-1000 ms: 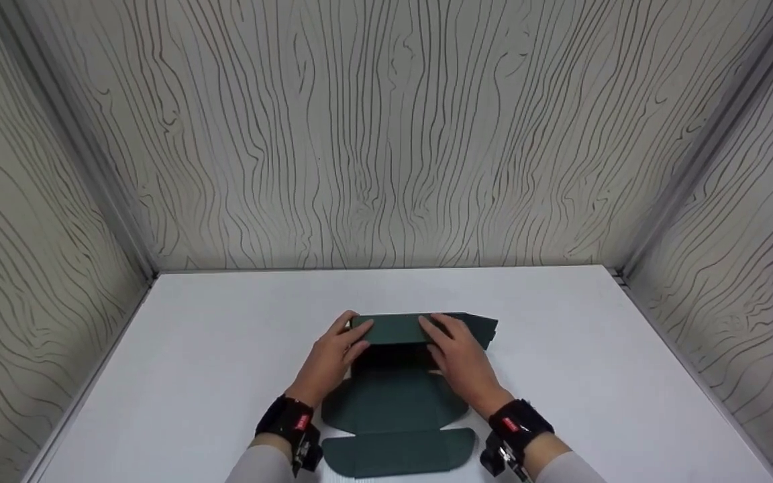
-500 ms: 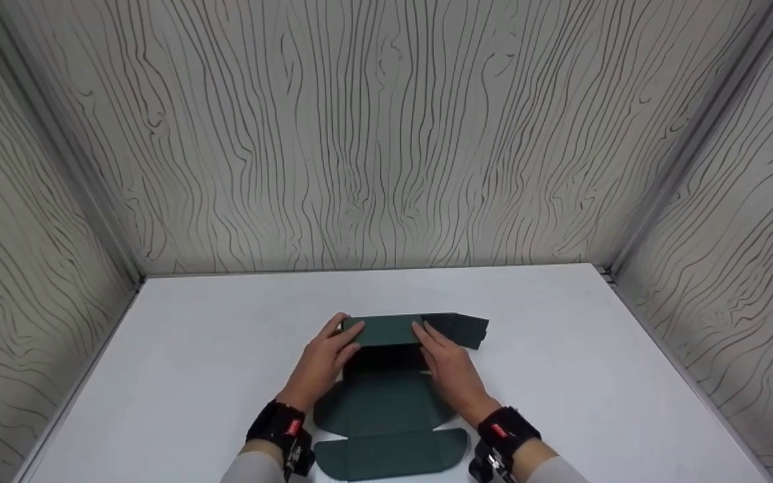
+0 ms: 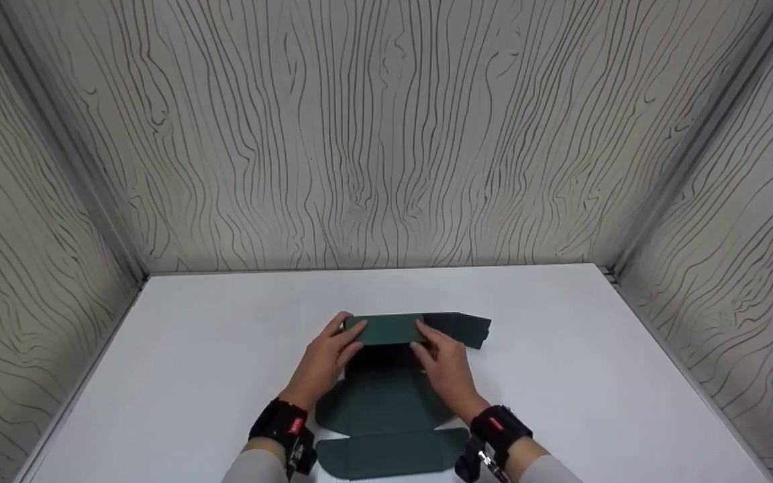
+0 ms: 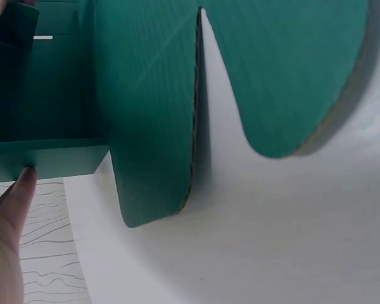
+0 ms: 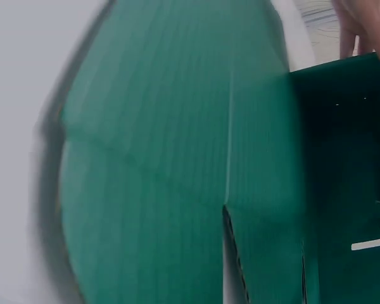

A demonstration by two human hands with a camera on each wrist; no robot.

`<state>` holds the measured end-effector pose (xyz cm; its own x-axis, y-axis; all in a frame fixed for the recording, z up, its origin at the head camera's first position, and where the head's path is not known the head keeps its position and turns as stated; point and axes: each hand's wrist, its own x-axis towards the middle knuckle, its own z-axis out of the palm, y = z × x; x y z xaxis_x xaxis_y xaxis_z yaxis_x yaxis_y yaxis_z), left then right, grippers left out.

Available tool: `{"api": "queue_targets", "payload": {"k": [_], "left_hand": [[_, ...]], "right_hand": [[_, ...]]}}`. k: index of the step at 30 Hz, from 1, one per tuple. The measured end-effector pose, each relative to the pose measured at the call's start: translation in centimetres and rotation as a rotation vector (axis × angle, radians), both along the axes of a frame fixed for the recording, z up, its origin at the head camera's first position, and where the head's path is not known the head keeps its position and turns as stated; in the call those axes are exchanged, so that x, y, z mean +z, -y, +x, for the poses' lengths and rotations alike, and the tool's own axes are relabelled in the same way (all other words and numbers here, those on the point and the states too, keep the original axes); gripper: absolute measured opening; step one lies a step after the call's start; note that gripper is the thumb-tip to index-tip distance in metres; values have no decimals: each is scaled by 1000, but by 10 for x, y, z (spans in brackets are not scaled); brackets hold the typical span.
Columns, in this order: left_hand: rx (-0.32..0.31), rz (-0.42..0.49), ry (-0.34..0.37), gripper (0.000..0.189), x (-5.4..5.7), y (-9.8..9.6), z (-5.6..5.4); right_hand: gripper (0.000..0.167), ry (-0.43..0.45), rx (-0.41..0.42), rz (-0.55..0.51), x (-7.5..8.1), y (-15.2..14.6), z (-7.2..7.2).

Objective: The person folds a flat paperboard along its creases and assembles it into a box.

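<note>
Found at this moment: a green cardboard box (image 3: 384,330), partly folded, standing near the middle of the white table (image 3: 212,376), its dark opening turned toward the person. The change of note concerns the right hand (image 3: 451,370). Half a second ago its thumb lay close along the fingers; it is now spread from them, reaching to the front edge of the opening while a fingertip rests on the top panel, and the wrist has shifted slightly inward. The right hand thus pinches the box at that corner. The left hand (image 3: 320,363) is practically unchanged: it grips the opposite corner, a finger on top and the thumb by the opening, and the left wrist view confirms a digit against the outer side wall. In my judgement the hold is now more even, both upper corners being braced alike, so the body should keep its shape better under handling. Folding appears incomplete: the broad panel (image 3: 390,402) lies forward of the opening with its side flaps spread, the front strip (image 3: 393,454) extends toward the person, and a notched flap (image 3: 459,329) projects outward at the right. Whether any tab is engaged inside cannot be determined.
</note>
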<state>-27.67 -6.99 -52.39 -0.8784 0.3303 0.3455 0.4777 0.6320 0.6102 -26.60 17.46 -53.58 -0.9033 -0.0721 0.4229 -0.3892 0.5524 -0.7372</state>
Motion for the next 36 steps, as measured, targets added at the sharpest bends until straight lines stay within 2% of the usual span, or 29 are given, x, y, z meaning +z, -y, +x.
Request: {"api": "queue_targets", "payload": {"k": [9, 14, 25, 30, 36], "left_hand": [[-13, -5, -42, 44, 2, -3, -2], [-10, -2, -16, 45, 3, -3, -2], [-12, 6, 7, 45, 2, 0, -2], [-10, -3, 14, 45, 3, 1, -1], [-9, -13, 13, 46, 4, 1, -1]], "right_hand": [[42, 128, -31, -197, 5, 4, 3], [44, 164, -42, -251, 3, 5, 2], [44, 160, 1, -196, 0, 2, 2], [49, 164, 30, -177, 0, -7, 3], [52, 167, -13, -119, -5, -22, 1]]}}
